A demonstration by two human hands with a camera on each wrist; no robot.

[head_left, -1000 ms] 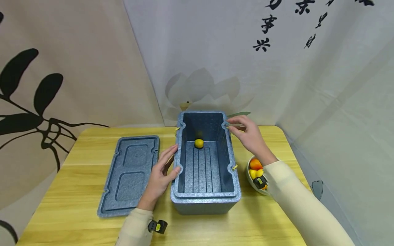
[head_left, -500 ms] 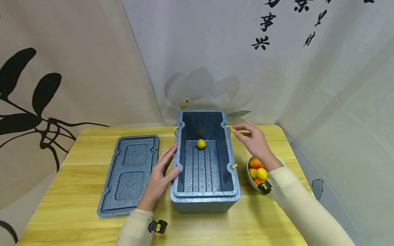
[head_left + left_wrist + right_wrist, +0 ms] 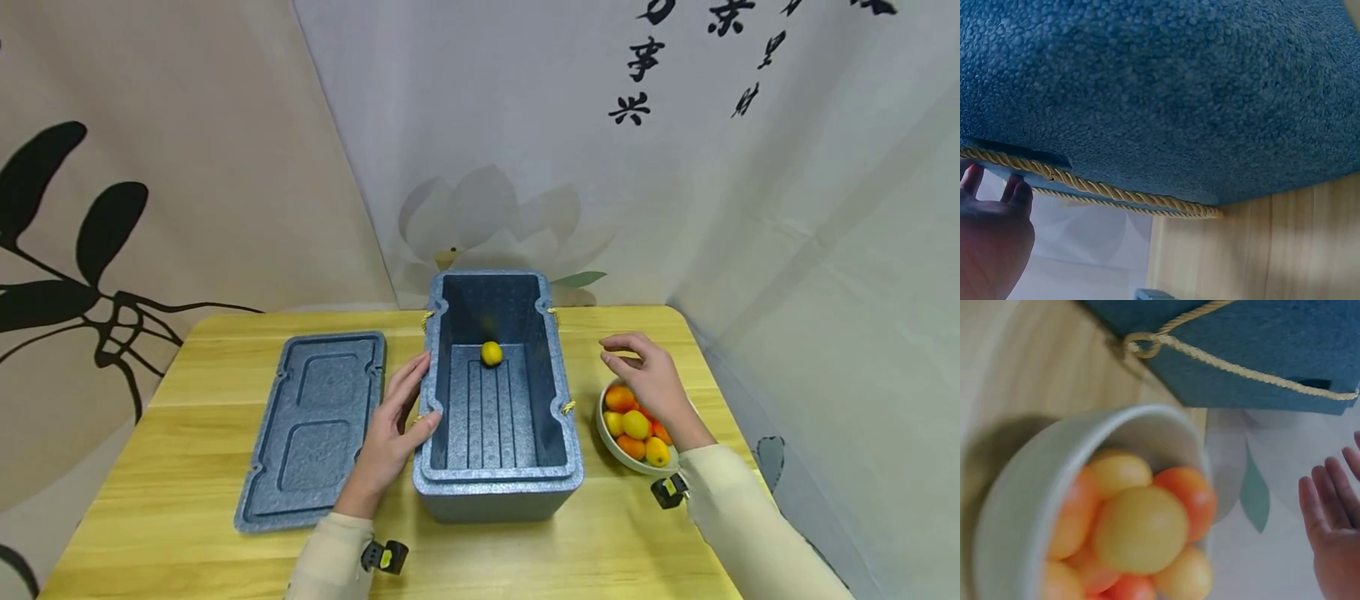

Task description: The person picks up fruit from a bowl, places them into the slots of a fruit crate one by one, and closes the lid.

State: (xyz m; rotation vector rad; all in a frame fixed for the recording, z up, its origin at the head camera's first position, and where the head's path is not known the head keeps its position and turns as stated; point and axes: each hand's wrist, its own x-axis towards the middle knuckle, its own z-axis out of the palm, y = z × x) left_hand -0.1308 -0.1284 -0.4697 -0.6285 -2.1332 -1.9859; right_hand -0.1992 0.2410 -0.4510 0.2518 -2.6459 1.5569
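Packing stands at an early stage: one yellow fruit (image 3: 491,352) lies on the ribbed floor of the blue foam box (image 3: 497,483), toward its far end, and nothing else is inside. Right of the box, just beside its right wall, the white bowl (image 3: 609,442) holds a heap of orange and yellow fruit (image 3: 635,423); in my judgement most of the transfer remains. Left of the box the foam lid (image 3: 311,427) lies flat on the bench (image 3: 187,500), inner face up, so closing is also outstanding.

The left hand (image 3: 390,429) rests against the box's left wall, fingers straight, thumb on the rim, steadying rather than gripping. The right hand (image 3: 652,379) hovers over the bowl's far edge, fingers loosely bent and holding nothing.

Against the frame one second earlier, the right hand has withdrawn from the box's far right corner, by the yellow cord handle (image 3: 553,313), and travelled back over the bowl. The fruit in the box, the lid and the left hand are unchanged.
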